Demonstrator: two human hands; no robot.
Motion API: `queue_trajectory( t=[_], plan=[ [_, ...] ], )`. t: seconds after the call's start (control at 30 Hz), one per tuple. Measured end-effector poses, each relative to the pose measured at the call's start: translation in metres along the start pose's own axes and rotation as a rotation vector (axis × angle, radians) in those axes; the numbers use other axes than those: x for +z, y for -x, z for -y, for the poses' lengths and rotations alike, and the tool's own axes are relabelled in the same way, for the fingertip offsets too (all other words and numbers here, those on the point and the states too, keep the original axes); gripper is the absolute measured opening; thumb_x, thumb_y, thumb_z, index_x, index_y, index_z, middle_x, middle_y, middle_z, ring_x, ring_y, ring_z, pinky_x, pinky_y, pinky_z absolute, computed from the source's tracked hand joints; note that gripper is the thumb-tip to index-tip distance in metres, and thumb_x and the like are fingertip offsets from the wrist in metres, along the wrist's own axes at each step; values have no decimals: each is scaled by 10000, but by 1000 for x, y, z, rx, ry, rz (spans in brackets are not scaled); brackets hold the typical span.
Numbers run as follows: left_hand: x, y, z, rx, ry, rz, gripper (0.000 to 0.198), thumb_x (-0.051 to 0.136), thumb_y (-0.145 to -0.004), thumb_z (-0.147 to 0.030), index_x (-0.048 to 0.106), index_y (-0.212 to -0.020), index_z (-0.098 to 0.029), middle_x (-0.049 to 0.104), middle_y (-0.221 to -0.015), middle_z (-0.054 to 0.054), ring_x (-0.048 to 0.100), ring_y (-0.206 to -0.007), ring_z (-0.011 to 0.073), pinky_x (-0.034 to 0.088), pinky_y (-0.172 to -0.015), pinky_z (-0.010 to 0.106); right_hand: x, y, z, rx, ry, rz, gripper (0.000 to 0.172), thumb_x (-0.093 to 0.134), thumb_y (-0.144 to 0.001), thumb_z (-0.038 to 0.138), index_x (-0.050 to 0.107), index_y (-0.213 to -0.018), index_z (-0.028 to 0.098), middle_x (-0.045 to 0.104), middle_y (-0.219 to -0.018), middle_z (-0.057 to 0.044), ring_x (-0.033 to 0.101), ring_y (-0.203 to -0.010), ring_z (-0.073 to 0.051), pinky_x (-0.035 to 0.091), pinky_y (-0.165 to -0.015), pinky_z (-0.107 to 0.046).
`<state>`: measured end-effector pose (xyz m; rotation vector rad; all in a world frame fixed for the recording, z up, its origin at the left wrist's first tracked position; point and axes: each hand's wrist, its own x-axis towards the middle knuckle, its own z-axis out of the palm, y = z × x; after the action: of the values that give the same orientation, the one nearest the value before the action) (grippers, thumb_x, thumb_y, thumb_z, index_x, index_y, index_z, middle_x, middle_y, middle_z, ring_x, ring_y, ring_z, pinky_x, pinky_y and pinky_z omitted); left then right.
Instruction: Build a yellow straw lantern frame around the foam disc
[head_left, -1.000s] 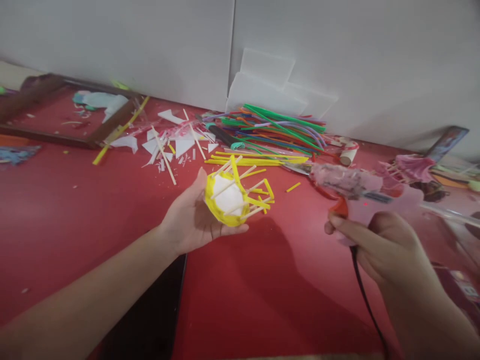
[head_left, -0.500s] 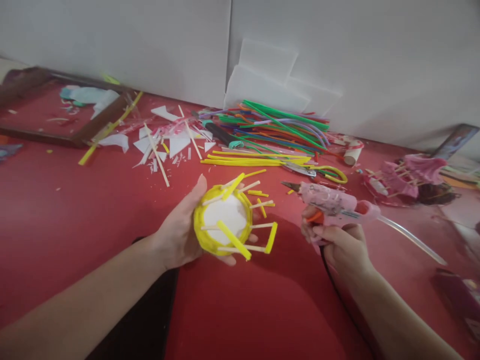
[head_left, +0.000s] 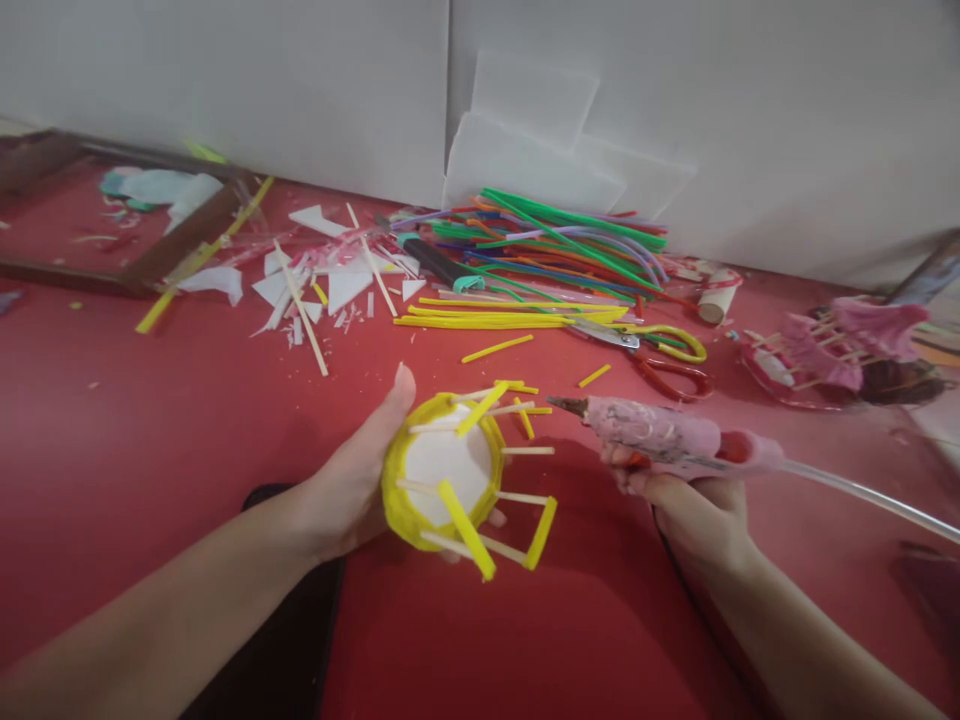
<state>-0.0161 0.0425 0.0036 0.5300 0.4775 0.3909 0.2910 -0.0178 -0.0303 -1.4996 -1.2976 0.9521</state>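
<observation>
Glue gun lowered nearer yellow basket, both hands lower

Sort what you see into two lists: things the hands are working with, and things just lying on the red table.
In hand: left hand, yellow-rimmed stick model; right hand, pink glue gun.
Lying about: coloured pipe cleaners, scissors, white scraps, pink model.
</observation>
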Motion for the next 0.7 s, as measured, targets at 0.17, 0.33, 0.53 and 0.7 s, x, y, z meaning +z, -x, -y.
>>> queue_trajectory(
  t=[0.17, 0.33, 0.53, 0.7],
  plan=[
    [3, 0, -1, -10, -17, 4, 961, 71, -1004, -742, 766, -1197, -108, 821, -949, 166, 785, -817, 214, 610, -639, 235, 0, 1, 2, 16, -36, -32, 145, 683, -711, 172, 774, -746, 279, 746, -755, -26, 651, -678, -226, 522, -596, -346],
    [-3, 0, 4, 10, -28, 15, 909, 204, -989, -780, 754, -1234, -99, 820, -1001, 180, 792, -845, 248, 622, -654, 269, 2, 0, 6, 30, -79, -44, 156, 691, -679, 152, 767, -705, 286, 739, -741, -19, 660, -695, -228, 525, -598, -344],
    [-5, -2, 7, 40, 4, 49, 883, 200, -1007, -755, 753, -1231, -105, 824, -1002, 166, 799, -863, 228, 620, -663, 244, 5, -3, 9, 53, -112, -76, 178, 685, -642, 108, 745, -666, 274, 730, -707, 0, 664, -673, -195, 529, -581, -297],
    [-3, -1, 3, -15, -9, 27, 938, 187, -959, -818, 757, -1230, -124, 827, -985, 163, 801, -836, 220, 636, -667, 264, 6, -5, 9, 3, -135, -110, 141, 689, -602, 128, 743, -630, 256, 717, -653, 6, 642, -591, -162, 514, -514, -247]
  ],
)
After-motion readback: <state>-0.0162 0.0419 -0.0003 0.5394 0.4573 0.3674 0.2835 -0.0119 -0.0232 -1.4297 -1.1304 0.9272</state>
